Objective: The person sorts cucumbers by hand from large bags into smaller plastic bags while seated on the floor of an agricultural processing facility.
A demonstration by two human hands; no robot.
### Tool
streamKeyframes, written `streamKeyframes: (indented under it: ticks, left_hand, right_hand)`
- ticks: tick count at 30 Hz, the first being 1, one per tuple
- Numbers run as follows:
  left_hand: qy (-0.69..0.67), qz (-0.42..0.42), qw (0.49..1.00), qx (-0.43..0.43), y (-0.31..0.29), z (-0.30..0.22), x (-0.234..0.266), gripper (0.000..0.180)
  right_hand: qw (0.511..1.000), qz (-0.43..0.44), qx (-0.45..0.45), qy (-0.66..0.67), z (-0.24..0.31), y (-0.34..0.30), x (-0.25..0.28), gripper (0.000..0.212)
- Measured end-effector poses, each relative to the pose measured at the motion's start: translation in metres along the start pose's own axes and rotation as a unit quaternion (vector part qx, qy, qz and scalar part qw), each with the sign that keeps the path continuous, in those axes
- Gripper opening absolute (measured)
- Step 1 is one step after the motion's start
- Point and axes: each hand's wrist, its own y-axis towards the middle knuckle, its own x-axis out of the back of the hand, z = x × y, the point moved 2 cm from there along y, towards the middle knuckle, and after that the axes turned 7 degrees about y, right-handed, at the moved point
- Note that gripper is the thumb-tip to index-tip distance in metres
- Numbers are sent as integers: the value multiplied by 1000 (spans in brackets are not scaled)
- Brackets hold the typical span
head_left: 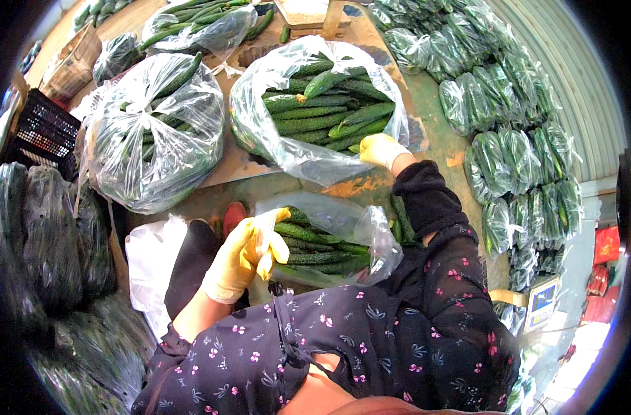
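In a thin yellow glove, my left hand (236, 259) curls its fingers round the left edge of a clear plastic bag (381, 242) in front of my body. Several dark green cucumbers (322, 259) lie side by side inside that bag. My right hand (383, 150), gloved too, is closed at the near right rim of a larger open plastic bag (308, 166) heaped with cucumbers (329, 104). The green end of a cucumber (355, 148) shows at its fingertips; the rest of that cucumber is hard to make out.
Left of the open bag stands a tied bag of cucumbers (156, 131). Packed bags (495, 159) line the right wall, and more bags (59, 235) are piled at left near a black crate (45, 128). A white plastic sack (149, 266) is beside my leg; a wooden stool (312, 17) stands far ahead.
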Motion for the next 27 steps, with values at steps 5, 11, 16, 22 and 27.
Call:
streamKeyframes:
  ticks: [5,11,16,22,27]
  left_hand:
    - [-6,-5,1000,19,5,-2,0,73]
    - [5,-22,1000,16,4,-7,2,77]
    - [-24,-2,1000,15,6,-3,5,74]
    - [-22,10,1000,-5,3,-2,0,72]
    - [27,-31,999,-19,-1,-4,-4,72]
  right_hand:
    - [964,-257,-69,-13,-6,40,23,27]
    - [950,-275,-104,-103,-24,79,-7,26]
    - [919,-316,-11,235,4,25,12,56]
    - [473,-155,143,856,15,-58,37,35]
    - [255,-116,135,950,29,-78,24,37]
